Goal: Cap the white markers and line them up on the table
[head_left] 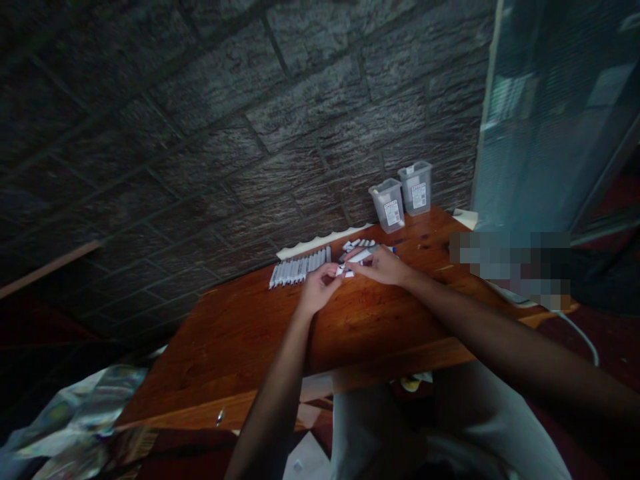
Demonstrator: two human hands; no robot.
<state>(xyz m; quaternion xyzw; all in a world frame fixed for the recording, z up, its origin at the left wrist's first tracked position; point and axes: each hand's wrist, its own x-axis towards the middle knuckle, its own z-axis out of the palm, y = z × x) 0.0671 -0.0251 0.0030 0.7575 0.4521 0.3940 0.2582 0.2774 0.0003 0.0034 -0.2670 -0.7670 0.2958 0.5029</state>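
My left hand and my right hand meet above the far part of a reddish wooden table. Both pinch a small white marker-like pen between them. Just beyond my left hand lies a neat row of several white pens, side by side. Behind my right hand is a loose heap of more pens, one with a blue end.
Two clear plastic tubs with labels stand at the table's far edge against a dark stone wall. A white strip lies behind the pens. A white cable hangs off the right. Crumpled wrapping lies at lower left.
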